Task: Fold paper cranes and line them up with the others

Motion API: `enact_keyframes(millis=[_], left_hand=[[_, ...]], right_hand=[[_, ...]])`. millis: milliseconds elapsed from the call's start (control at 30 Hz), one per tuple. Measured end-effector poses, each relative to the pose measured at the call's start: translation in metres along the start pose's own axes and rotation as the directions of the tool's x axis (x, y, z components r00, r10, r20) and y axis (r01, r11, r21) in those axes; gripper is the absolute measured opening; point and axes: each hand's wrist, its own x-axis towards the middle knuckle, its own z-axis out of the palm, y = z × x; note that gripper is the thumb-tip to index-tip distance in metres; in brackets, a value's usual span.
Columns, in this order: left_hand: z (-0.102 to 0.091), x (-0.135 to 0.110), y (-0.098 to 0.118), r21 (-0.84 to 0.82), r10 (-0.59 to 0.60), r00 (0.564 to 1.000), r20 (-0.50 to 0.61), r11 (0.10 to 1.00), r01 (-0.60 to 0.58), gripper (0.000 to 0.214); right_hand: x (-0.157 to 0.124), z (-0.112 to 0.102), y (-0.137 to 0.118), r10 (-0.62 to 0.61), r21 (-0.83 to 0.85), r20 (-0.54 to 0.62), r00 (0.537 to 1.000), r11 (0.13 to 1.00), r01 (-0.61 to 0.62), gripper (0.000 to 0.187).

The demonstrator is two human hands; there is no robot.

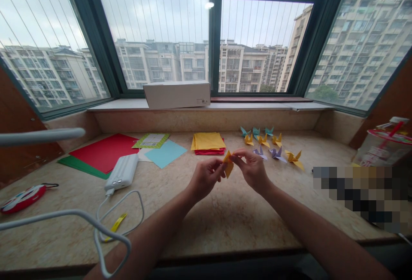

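Note:
Between my two hands, above the stone counter, is a small folded piece of yellow origami paper (228, 169), a narrow diamond in outline. My left hand (206, 177) pinches its left side with thumb and fingers. From the right, my right hand (252, 169) pinches it near the upper edge. Just behind my hands lies a stack of yellow paper squares (207, 140) with red paper (209, 152) beneath. Beyond my right hand stand rows of folded paper cranes: teal ones (255, 133) at the back, yellow ones (263, 141), then purple ones (277, 153) with a larger yellow crane (294, 158).
Left are red sheets (106, 151), green paper (82, 167), a light blue sheet (165, 153), a patterned packet (151, 140), a white power bank (122, 170) with cable (80, 212), and a red-and-white object (27, 197). A plastic cup (383, 149) stands right; a white box (177, 94) sits on the sill.

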Motion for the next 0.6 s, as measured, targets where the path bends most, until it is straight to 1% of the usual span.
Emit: enact_keyframes(millis=[133, 233, 333, 433, 500, 600], left_hand=[[-0.0006, 0.0004, -0.0019, -0.04, 0.001, 1.0, -0.007, 0.999, -0.002, 0.033], [-0.0017, 0.0013, -0.0043, -0.047, 0.01, 0.998, -0.057, 0.999, -0.013, 0.034], [-0.0028, 0.003, -0.0073, -0.048, 0.026, 0.995, -0.1, 0.998, -0.031, 0.033], [-0.0032, 0.0048, -0.0094, -0.083, 0.031, 0.993, -0.115, 0.996, -0.041, 0.032], [-0.0031, 0.0057, -0.0091, -0.109, 0.024, 0.992, -0.122, 0.993, -0.037, 0.031], [-0.0031, 0.006, -0.0064, -0.134, 0.009, 0.991, -0.135, 0.991, -0.027, 0.031]], right_hand=[[0.0007, 0.0012, 0.0013, -0.027, 0.014, 0.043, 0.999, 1.0, 0.027, 0.016], [0.001, 0.0022, 0.001, -0.011, 0.051, 0.119, 0.993, 0.999, 0.005, 0.025], [0.0015, 0.0014, 0.0007, -0.001, 0.074, 0.144, 0.99, 0.997, -0.01, 0.029], [0.0019, -0.0003, 0.0012, -0.014, 0.057, 0.15, 0.989, 0.998, 0.006, 0.024], [0.0019, -0.0013, 0.0016, -0.026, 0.041, 0.17, 0.985, 0.999, 0.019, 0.018], [0.0016, -0.0025, 0.0011, -0.054, -0.009, 0.216, 0.975, 0.998, 0.058, 0.015]])
